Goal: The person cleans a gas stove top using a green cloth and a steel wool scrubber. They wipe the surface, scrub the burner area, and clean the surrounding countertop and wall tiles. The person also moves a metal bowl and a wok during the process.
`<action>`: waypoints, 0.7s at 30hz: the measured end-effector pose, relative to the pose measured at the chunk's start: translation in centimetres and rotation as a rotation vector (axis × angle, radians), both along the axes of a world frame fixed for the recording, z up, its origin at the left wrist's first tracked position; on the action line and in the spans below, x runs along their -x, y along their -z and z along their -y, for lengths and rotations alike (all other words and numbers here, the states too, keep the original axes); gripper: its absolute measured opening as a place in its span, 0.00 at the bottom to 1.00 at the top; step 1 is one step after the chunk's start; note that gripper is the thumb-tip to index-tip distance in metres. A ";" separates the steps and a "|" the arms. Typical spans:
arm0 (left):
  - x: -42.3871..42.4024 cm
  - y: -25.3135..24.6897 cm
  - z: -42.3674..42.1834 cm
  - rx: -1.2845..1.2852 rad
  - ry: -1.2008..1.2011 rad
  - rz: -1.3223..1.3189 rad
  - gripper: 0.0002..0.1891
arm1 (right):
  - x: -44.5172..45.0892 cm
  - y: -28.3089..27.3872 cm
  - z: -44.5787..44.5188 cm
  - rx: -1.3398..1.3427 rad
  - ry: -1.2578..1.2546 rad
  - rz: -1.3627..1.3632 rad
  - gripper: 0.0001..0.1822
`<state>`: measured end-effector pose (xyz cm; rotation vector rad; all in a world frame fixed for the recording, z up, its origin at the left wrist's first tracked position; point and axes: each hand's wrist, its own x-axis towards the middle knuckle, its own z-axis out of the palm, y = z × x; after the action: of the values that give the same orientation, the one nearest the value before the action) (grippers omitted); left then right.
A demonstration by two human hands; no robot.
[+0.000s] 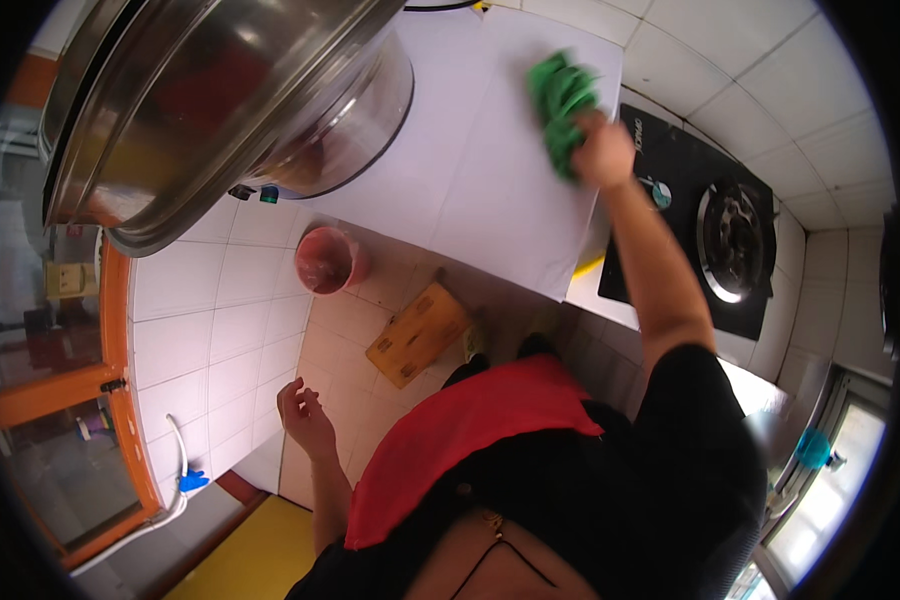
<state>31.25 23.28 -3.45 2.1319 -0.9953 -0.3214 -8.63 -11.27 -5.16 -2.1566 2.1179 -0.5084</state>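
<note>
My right hand (603,150) is shut on a crumpled green cloth (558,105), which lies against the white tabletop (480,150) close to its right edge; hand and cloth are slightly blurred. My left hand (306,420) hangs in the air over the tiled floor at the lower left, fingers loosely curled, holding nothing. Just right of the cloth is a black gas stove (663,225) with a round burner. On the left part of the table stands a large stainless steel steamer or pot (194,97), which hides part of the surface.
Below the table, a pink bucket (326,261) and a small wooden stool (418,334) stand on the floor. White wall tiles (780,75) rise behind the stove. At the left are orange-framed glass panes (116,315) and a white hose (182,442) along the tiled wall.
</note>
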 end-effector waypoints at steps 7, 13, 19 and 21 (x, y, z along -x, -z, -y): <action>-1.8 -1.3 2.9 0.161 0.099 0.036 0.09 | -13.8 -1.0 -19.5 -0.781 -0.969 0.478 0.21; -3.5 -1.2 0.5 0.135 0.100 -0.006 0.11 | -3.4 -7.0 -1.8 -0.380 -0.551 0.898 0.19; -2.1 -1.3 0.2 0.080 0.171 0.002 0.10 | -12.0 0.5 -3.8 -0.039 -0.190 0.250 0.24; -1.7 -0.9 0.4 0.096 0.187 -0.042 0.09 | -18.0 -0.4 -10.8 -0.202 -0.581 -0.033 0.22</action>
<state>32.92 22.85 -2.56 1.9429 -1.1648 -0.3986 9.33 -0.50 -4.79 -2.5001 1.3674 -0.1932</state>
